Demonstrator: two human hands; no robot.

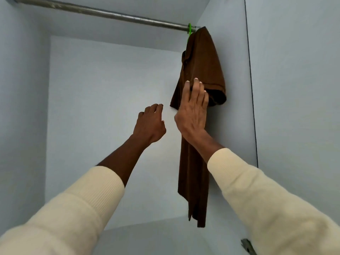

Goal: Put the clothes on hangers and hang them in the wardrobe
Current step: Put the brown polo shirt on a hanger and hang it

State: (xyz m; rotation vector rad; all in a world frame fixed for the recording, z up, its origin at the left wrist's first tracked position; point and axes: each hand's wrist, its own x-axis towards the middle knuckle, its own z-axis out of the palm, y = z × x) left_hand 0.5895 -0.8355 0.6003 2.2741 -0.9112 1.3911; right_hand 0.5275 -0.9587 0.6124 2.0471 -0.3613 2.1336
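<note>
A brown polo shirt [200, 57] hangs on a green hanger [189, 30] from the metal rail [103, 12] at the right end of the wardrobe, against the right wall. My right hand [193, 109] lies flat with straight fingers against the shirt at its sleeve. My left hand [150, 124] hovers just left of the shirt with loosely curled fingers and holds nothing. Most of the hanger is hidden inside the shirt.
The wardrobe has a pale back wall [110, 107], a left wall [22, 107] and a floor [165, 240]. The rail left of the shirt carries nothing. A metal hinge [247, 245] shows at the lower right.
</note>
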